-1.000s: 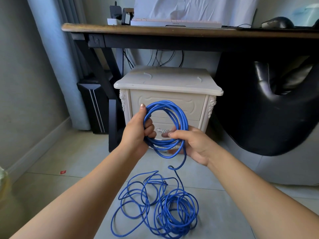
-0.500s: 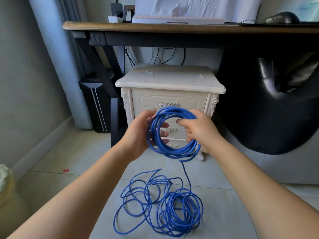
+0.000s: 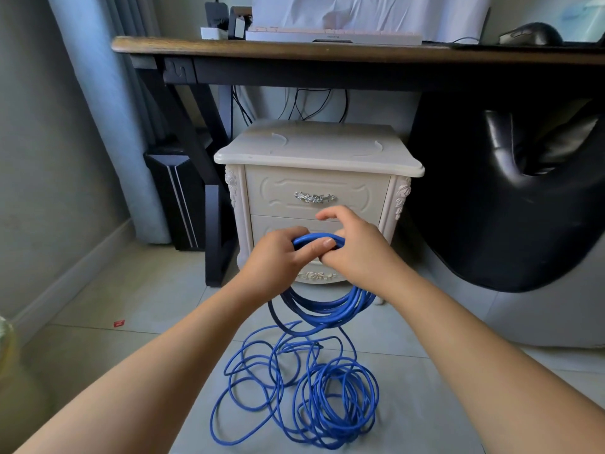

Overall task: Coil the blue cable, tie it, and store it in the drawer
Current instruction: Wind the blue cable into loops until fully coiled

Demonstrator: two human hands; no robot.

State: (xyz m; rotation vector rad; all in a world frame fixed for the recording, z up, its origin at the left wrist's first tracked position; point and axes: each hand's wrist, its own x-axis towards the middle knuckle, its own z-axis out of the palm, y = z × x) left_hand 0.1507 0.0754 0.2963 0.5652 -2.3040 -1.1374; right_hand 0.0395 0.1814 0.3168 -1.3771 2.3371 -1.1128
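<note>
Blue cable (image 3: 322, 305) front and centre: part of it is gathered into a coil, held up in front of the cabinet (image 3: 317, 149). The left grip (image 3: 278, 257) is clenched round the top of the coil, thumb laid across the strands. The right grip (image 3: 355, 252) is touching it at 3 o'clock, grasping the same bundle with its upper fingers arched above the strands. The bottom of the coil hangs free under both wrists.

At 6 o'clock from the coil, the rest of the cable lies on the floor (image 3: 131, 306), loose loops at 7 o'clock and a tighter ring at 5 o'clock, with strands running up to the held bundle.

Behind the hands at 12 o'clock, the top drawer (image 3: 278, 191) is closed, and its metal handle (image 3: 315, 197) shows just above the right knuckles. Higher up is the desk (image 3: 294, 50), carrying a keyboard (image 3: 334, 36) and a mouse (image 3: 530, 33). At 3 o'clock of the cabinet sits a black chair (image 3: 507, 208). At 9 o'clock stands a dark tower (image 3: 176, 198), with a curtain (image 3: 98, 109) beyond. A red scrap (image 3: 119, 323) lies on the floor at 8 o'clock.
</note>
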